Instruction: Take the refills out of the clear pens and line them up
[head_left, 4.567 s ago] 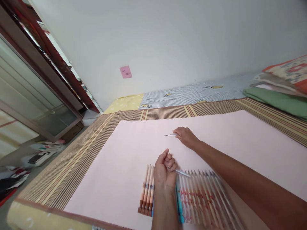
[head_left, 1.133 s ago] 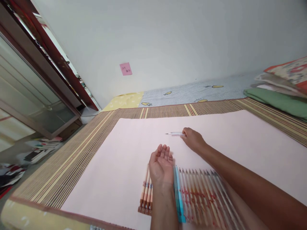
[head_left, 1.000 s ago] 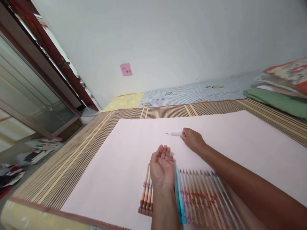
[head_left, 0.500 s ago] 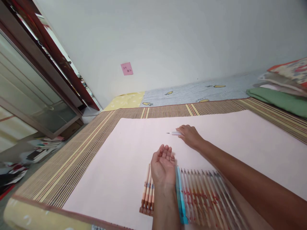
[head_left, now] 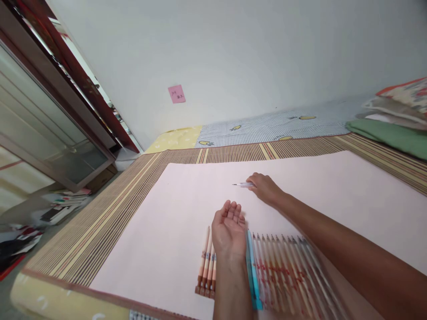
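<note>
My right hand is closed around a slim clear-and-white pen, whose dark tip points left just above the pale pink sheet. Palm up, my left hand rests with nothing in it; its fingers are loosely curled but apart. To its left lie several cream pens with brown ends, partly covered by my left forearm. Blue pens lie close along its right side. Beyond them a row of several clear pens with red marks spreads rightward, its far end blurred near my right arm.
Beneath the sheet is a striped mat on a bed. A folded green cloth and cushions sit at the back right. A pink note sticks to the wall. At left stands a glass-panelled door.
The view has shifted slightly. Both hands keep nearly the same place and pose, and the pen stays in my right hand.
</note>
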Motion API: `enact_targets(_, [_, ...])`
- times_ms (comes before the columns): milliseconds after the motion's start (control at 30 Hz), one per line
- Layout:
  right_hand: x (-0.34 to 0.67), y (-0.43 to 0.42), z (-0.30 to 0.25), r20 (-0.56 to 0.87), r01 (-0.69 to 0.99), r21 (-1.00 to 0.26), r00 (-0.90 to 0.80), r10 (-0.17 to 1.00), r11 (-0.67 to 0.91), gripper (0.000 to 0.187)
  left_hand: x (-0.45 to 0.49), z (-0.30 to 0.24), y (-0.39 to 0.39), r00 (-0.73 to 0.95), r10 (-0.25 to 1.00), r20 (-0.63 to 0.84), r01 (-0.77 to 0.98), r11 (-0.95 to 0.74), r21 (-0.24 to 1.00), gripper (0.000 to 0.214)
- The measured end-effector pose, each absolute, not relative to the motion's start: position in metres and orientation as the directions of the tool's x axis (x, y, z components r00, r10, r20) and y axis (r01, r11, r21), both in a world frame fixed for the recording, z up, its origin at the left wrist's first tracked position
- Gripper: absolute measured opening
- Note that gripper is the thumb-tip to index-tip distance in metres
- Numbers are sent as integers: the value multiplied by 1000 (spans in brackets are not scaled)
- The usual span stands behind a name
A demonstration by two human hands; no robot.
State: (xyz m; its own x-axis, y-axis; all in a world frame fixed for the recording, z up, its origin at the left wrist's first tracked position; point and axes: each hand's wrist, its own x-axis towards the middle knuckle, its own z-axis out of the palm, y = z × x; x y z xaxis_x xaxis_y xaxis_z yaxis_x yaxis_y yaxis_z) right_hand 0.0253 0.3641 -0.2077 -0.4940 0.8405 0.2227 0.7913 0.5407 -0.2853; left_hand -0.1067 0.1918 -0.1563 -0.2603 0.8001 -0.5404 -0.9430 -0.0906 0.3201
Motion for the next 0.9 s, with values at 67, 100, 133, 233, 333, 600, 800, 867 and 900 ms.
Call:
enact_targets(67, [27, 364, -207, 223, 787, -304, -490, 843, 537, 18, -107, -157, 192, -262, 799, -542, -943, -92, 321, 15])
enact_targets(100, [28, 364, -207, 222, 785, -316, -484, 846, 532, 22, -107, -157, 192, -265, 798, -542, -942, -94, 322, 15])
enact_targets(133, [30, 365, -208, 220, 785, -329, -477, 851, 525, 26, -107, -157, 192, -268, 797, -541, -941, -97, 324, 15])
enact_targets(233, [40, 368, -209, 202, 781, -370, -460, 864, 503, 34, -108, -157, 191, -272, 798, -538, -941, -103, 322, 14])
enact_targets(333, [51, 372, -210, 176, 769, -408, -462, 869, 491, 37, -110, -157, 191, -270, 803, -531, -942, -107, 317, 13])
enact_targets(600, [76, 372, -213, 158, 780, -480, -372, 915, 400, 35, -114, -158, 192, -272, 809, -521, -944, -119, 308, 9])
enact_targets(800, [104, 327, -187, 177, 698, -636, -285, 942, 330, 29, -122, -156, 191, -273, 826, -492, -944, -130, 305, 12])
enact_targets(867, [117, 300, -176, 178, 627, -716, -259, 949, 305, 29, -125, -155, 190, -275, 833, -481, -943, -135, 305, 13])
enact_targets(900, [123, 286, -171, 176, 596, -747, -250, 952, 295, 30, -127, -154, 190, -277, 835, -475, -941, -136, 308, 13])
